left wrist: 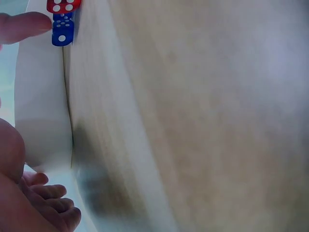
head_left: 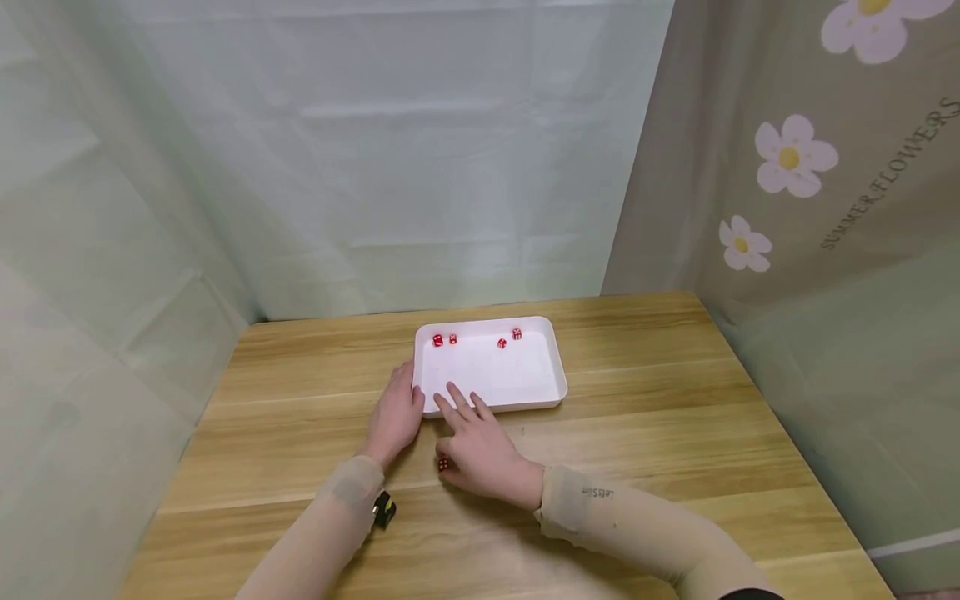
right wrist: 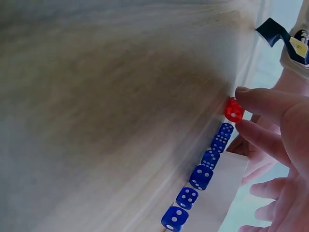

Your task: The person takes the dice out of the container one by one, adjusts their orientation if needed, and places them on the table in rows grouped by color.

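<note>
Between thumb and index finger my right hand (head_left: 483,450) pinches a red die (right wrist: 234,110), its other fingers spread over the front rim of a white tray (head_left: 510,375). In the right wrist view, several blue dice (right wrist: 201,177) stand in a row along the tray's front wall, and the red die is at the row's end. The head view hides this row behind the right hand. My left hand (head_left: 395,412) rests against the tray's left side by the front corner, fingers relaxed. Inside the tray, several red dice (head_left: 438,340) lie near the back wall.
The tray stands toward the back of a wooden table (head_left: 637,425). Pale cloth (head_left: 420,167) hangs behind and at the left, and a flower-print curtain (head_left: 690,167) hangs at the right. A small black device (head_left: 384,509) is strapped to the left wrist.
</note>
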Action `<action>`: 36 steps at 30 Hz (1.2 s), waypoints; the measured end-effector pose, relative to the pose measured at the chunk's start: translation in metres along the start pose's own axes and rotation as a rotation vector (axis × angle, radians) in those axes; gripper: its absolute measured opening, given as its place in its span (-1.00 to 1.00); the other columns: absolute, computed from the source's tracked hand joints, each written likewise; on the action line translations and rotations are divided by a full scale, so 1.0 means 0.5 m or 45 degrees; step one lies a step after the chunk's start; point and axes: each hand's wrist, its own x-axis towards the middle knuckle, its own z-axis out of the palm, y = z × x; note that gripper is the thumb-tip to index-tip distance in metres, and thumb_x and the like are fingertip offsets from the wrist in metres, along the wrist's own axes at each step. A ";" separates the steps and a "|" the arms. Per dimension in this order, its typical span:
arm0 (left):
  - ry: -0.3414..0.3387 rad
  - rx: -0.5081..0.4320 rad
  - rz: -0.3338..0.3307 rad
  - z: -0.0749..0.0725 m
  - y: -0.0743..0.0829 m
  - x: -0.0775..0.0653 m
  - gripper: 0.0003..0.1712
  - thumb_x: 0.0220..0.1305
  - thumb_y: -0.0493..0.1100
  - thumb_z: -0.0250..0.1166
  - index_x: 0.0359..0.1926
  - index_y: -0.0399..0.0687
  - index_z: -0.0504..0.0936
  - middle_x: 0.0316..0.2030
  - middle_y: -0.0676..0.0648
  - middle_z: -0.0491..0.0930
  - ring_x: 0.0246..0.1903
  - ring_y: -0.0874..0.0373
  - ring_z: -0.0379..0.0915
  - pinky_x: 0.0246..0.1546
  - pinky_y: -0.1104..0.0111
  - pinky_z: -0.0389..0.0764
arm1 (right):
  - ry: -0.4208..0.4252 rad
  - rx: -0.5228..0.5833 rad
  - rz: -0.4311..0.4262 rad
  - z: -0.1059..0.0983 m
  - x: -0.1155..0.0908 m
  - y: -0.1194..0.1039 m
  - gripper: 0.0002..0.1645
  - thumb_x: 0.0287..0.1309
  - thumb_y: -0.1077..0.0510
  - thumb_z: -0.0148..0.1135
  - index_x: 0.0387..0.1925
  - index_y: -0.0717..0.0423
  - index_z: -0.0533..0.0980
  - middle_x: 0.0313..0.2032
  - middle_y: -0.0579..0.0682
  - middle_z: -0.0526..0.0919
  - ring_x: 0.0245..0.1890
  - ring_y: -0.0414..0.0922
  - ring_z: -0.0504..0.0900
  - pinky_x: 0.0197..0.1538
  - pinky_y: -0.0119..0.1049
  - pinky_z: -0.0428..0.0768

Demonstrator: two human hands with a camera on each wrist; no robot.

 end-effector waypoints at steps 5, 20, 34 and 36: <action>0.037 0.016 0.055 0.003 -0.003 0.001 -0.34 0.61 -0.24 0.01 0.60 -0.42 0.20 0.56 -0.40 0.26 0.59 -0.29 0.08 0.60 -0.10 0.13 | 0.032 -0.013 0.003 -0.003 -0.001 0.003 -0.71 0.09 -0.32 0.57 -0.26 -0.33 0.80 0.61 0.17 0.25 0.67 0.23 -0.01 0.61 0.21 0.19; 0.034 0.014 0.058 0.002 -0.003 0.000 -0.34 0.63 -0.23 0.01 0.59 -0.46 0.18 0.56 -0.42 0.24 0.59 -0.33 0.07 0.60 -0.13 0.13 | 0.052 -0.024 -0.010 -0.008 0.000 0.002 -0.76 0.12 -0.28 0.54 -0.35 -0.28 0.79 0.59 0.18 0.30 0.66 0.23 0.05 0.60 0.21 0.22; 0.031 0.012 0.062 0.002 -0.003 0.001 -0.33 0.62 -0.22 0.01 0.59 -0.46 0.19 0.56 -0.42 0.24 0.59 -0.32 0.08 0.60 -0.12 0.14 | 0.053 -0.014 0.000 -0.009 0.000 0.004 -0.76 0.12 -0.26 0.53 -0.41 -0.25 0.78 0.60 0.17 0.29 0.66 0.23 0.03 0.59 0.23 0.23; 0.027 0.015 0.058 0.002 -0.002 0.001 -0.33 0.62 -0.22 0.01 0.59 -0.47 0.19 0.56 -0.42 0.24 0.59 -0.31 0.08 0.60 -0.12 0.14 | 0.041 0.011 0.012 -0.016 0.001 0.008 -0.75 0.12 -0.28 0.52 -0.40 -0.26 0.77 0.61 0.17 0.27 0.67 0.23 0.00 0.60 0.23 0.22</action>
